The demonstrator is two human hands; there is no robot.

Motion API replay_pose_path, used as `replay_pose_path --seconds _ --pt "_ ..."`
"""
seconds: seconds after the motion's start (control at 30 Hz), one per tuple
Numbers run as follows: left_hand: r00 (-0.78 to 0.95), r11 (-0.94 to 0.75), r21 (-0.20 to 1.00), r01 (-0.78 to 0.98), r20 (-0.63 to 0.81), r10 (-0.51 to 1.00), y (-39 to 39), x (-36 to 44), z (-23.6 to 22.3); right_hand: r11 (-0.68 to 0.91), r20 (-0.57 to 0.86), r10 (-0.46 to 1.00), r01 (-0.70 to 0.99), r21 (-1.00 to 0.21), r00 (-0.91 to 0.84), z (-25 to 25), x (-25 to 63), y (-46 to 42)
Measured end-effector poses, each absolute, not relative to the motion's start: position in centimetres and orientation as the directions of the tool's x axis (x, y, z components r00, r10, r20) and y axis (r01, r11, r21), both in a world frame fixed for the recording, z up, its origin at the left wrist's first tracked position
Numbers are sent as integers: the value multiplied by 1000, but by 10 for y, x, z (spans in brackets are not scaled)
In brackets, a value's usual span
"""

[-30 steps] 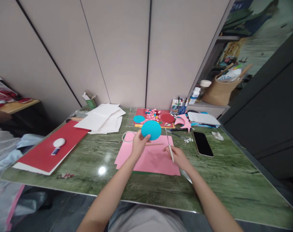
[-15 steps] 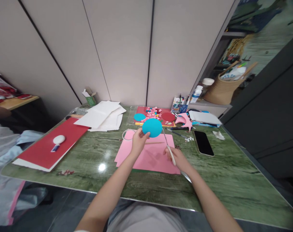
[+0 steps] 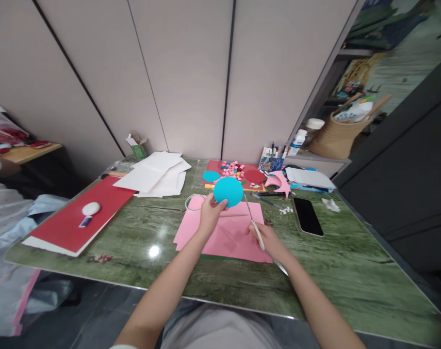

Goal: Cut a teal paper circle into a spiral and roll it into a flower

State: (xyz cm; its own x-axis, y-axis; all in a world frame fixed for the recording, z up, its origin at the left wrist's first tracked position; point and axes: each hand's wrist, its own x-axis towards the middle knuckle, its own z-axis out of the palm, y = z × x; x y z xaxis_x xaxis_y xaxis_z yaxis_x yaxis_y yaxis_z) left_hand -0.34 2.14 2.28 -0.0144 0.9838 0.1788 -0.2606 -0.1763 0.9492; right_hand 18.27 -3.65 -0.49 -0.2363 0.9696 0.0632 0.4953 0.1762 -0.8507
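Between thumb and fingers, my left hand [image 3: 211,212] pinches a blue paper circle [image 3: 228,191] by its lower left edge, raised above the pink paper sheets [image 3: 227,240]. My right hand [image 3: 266,238] grips a pair of scissors [image 3: 255,230] by the pale handle, over the right side of the sheets. The blades point up and away, beside the circle's right edge and apart from it. On the pink paper lies a thin pencil-like stick [image 3: 235,214], and a white ring [image 3: 194,202] rests at its upper left corner.
Behind are a second blue circle [image 3: 211,176], a red circle [image 3: 254,176], small pink pieces [image 3: 232,170] and a pink offcut [image 3: 278,182]. A phone [image 3: 308,216] lies right. White sheets [image 3: 153,172] and red card [image 3: 78,218] lie left, near another person's sleeve [image 3: 9,218].
The view has shifted slightly. The blue circle is turned a little in my left hand; my right hand keeps the scissors in nearly the same place.
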Motion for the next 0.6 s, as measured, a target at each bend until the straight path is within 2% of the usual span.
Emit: replay_pose_path --seconds 0.6 --pt "-7 -113 933 -341 118 993 13 10 15 99 -19 962 409 -907 -274 -10 174 -40"
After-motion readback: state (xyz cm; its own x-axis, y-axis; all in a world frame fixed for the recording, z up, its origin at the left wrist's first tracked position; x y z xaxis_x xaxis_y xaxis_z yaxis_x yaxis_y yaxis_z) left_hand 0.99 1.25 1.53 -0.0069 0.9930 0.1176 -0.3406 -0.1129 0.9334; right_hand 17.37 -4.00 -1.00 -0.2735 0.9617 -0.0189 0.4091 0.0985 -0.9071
